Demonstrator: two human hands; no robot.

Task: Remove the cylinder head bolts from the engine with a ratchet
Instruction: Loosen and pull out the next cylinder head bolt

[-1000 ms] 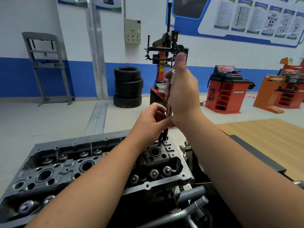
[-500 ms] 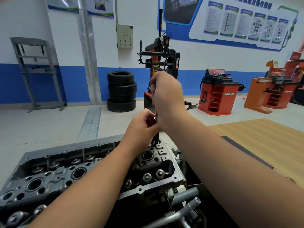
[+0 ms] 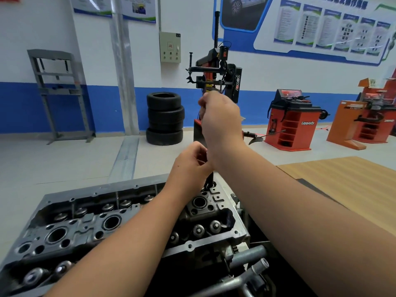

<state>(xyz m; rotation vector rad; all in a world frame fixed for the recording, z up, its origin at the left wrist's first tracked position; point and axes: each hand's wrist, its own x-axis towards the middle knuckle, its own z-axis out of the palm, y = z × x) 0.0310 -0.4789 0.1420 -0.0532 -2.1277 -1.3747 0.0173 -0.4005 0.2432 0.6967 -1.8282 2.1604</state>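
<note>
Bolt [image 3: 211, 180] upright in cylinder head [image 3: 120, 221] hole, both hands gripping it.

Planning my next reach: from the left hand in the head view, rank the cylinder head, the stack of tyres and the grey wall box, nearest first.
From the left hand:
1. Cylinder head: directly below the hand, on the near stand.
2. Stack of tyres: on the floor beyond, slightly to the left, near the wall.
3. Grey wall box: mounted high on the back wall, above the tyres.

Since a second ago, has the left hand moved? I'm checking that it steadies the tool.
No: the left hand still pinches the shaft just above the head's far corner hole.
</note>
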